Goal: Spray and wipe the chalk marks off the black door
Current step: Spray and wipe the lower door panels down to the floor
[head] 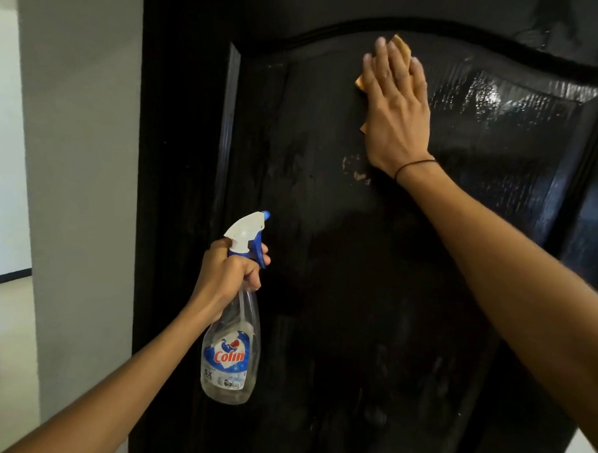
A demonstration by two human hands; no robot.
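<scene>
Right fingers [393,64]: straight, close together, laid flat on an orange cloth [401,47]; fingertips slightly blurred
Right hand [395,107]: palm flat against the cloth, pressing it onto the black door [357,263] high on the raised panel, just under the arched moulding; a thin dark band circles the wrist
Cloth: mostly hidden under the hand; edges show above the fingertips and along the hand's left side
Left fingers [255,258]: curled round the neck of a spray bottle [232,343]; one finger lies across the blue trigger
Left hand [227,274]: grips the bottle well below and to the left of the right hand, close in front of the door's left part
Spray bottle: clear, nearly upright, white and blue head with nozzle pointing toward the door; blue label reads "Colin"
Chalk marks [356,169]: pale flecks on the panel just left of the right wrist
Door surface: glossy wet streaks right of the hand, duller smears lower down
Surroundings: grey wall [77,182] left of the door
</scene>
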